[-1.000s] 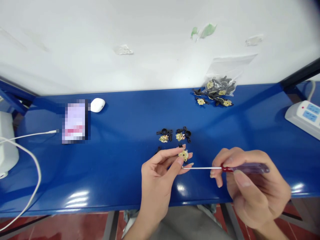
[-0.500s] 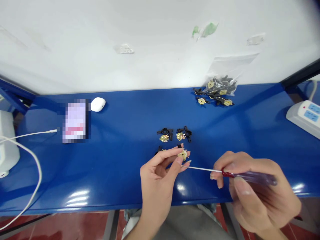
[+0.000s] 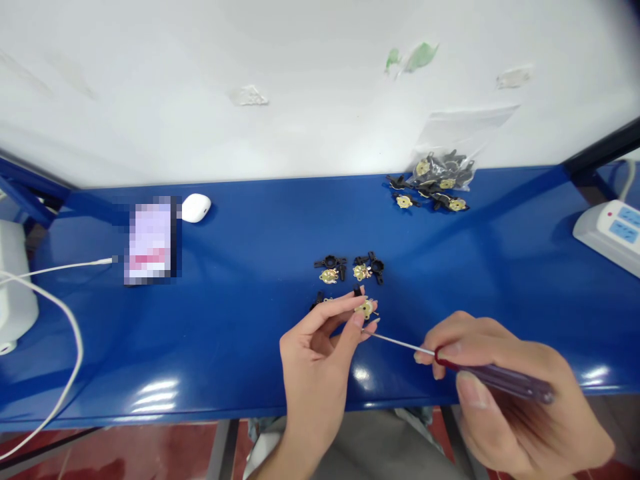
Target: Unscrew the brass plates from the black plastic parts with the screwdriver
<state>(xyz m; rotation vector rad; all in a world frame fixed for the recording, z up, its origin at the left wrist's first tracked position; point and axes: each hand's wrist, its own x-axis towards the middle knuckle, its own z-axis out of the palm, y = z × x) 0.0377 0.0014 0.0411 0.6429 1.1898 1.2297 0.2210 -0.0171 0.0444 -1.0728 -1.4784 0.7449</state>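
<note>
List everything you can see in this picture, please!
Workbench top: 1, blue, across the view.
Wall: 1, white, behind the bench.
Phone: 1, blurred, on the bench, left of centre.
Rounded object: 1, white, beside the phone.
Box: 1, white, at the left edge.
Cable: 1, white, at the left.
Power strip: 1, white and blue, at the right edge.
Plastic bag: 1, clear, at the bench's back edge.
Small parts: many, black and brass, mid-bench and by the bag.
Brass piece: 1, gold-coloured, in the left hand.
Screwdriver: 1, red and purple handle, in the right hand.
Left hand: 1, pinching the brass piece.
Right hand: 1, gripping the screwdriver.
</note>
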